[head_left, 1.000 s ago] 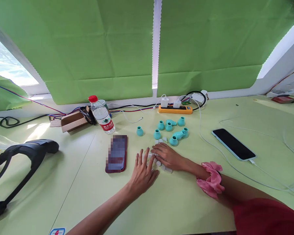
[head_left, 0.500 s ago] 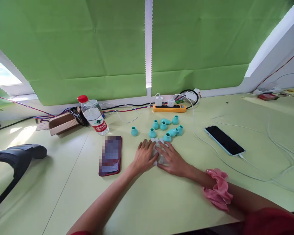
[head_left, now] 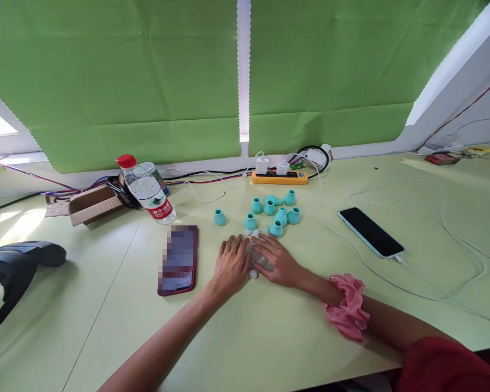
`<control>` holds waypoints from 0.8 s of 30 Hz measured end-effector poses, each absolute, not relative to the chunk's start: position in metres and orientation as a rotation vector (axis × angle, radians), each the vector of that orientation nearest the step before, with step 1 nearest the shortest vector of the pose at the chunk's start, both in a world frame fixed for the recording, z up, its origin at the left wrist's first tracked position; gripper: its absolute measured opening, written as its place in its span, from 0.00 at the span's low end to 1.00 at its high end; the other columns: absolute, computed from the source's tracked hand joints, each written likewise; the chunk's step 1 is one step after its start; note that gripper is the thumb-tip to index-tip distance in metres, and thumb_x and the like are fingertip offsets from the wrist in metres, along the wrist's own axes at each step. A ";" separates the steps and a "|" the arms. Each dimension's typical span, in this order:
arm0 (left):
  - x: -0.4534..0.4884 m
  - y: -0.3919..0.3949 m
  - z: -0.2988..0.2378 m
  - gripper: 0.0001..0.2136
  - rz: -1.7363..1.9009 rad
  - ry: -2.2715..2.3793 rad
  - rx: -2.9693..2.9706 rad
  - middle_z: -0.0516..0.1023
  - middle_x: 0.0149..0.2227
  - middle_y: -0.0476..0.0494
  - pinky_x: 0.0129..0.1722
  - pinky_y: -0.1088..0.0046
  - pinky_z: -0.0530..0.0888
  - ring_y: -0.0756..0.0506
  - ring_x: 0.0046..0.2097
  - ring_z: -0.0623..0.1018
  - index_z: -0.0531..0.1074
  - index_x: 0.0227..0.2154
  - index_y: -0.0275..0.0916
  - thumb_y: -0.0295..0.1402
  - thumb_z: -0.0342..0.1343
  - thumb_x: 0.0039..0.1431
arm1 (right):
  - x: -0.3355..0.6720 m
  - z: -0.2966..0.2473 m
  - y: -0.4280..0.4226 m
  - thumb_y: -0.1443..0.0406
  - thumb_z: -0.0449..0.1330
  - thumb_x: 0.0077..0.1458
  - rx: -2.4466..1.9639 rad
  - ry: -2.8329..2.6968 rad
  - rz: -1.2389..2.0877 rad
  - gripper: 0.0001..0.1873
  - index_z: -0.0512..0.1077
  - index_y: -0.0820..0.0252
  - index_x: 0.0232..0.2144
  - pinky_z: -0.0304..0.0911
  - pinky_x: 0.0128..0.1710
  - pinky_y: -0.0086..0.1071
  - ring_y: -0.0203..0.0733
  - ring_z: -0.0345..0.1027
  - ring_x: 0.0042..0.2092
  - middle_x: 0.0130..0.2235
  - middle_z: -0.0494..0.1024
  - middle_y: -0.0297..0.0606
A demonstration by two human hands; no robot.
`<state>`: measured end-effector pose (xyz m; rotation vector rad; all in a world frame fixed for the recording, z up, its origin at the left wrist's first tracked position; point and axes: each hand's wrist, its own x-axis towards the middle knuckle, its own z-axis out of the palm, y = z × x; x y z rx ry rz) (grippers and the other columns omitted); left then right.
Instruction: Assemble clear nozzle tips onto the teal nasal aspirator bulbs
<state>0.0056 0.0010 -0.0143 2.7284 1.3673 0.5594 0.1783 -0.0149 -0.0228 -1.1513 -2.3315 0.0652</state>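
Observation:
My left hand and my right hand lie side by side on the pale green table, fingers stretched forward and cupped around a small heap of white plastic pieces. The pieces peek out between and beyond my fingertips; most are hidden under the hands. Just beyond the hands sit several small teal plastic fittings, one of them apart to the left. A pink scrunchie is on my right wrist.
A red-cased phone lies left of my hands, a water bottle and open cardboard box behind it. A second phone on a white cable lies right. An orange power strip sits at the back. A black device is far left.
Both hands came together over the white pieces, the left moving right and forward to meet the right. The camera view shifted, so everything drifted slightly left.

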 end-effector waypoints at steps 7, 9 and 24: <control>0.006 -0.012 -0.015 0.21 0.521 1.362 2.837 0.52 0.59 0.36 0.53 0.47 0.53 0.34 0.59 0.51 0.55 0.54 0.35 0.36 0.39 0.58 | 0.181 -0.019 -0.013 0.64 0.47 0.55 -1.212 -2.372 -0.031 0.16 0.69 0.65 0.42 0.54 0.52 0.47 0.50 0.46 0.58 0.53 0.63 0.45; 0.007 -0.016 -0.014 0.21 0.483 1.309 2.869 0.54 0.58 0.37 0.53 0.46 0.51 0.33 0.59 0.51 0.54 0.55 0.36 0.36 0.39 0.58 | 0.181 -0.023 -0.011 0.66 0.48 0.55 -1.211 -2.303 -0.068 0.14 0.71 0.63 0.38 0.56 0.49 0.46 0.49 0.52 0.56 0.50 0.68 0.43; 0.009 -0.012 -0.013 0.19 0.611 1.517 2.835 0.54 0.58 0.35 0.50 0.39 0.39 0.31 0.59 0.49 0.60 0.51 0.39 0.37 0.41 0.57 | 0.185 -0.022 -0.018 0.68 0.52 0.51 -1.015 -1.825 0.040 0.04 0.65 0.58 0.26 0.61 0.36 0.40 0.43 0.65 0.37 0.33 0.72 0.41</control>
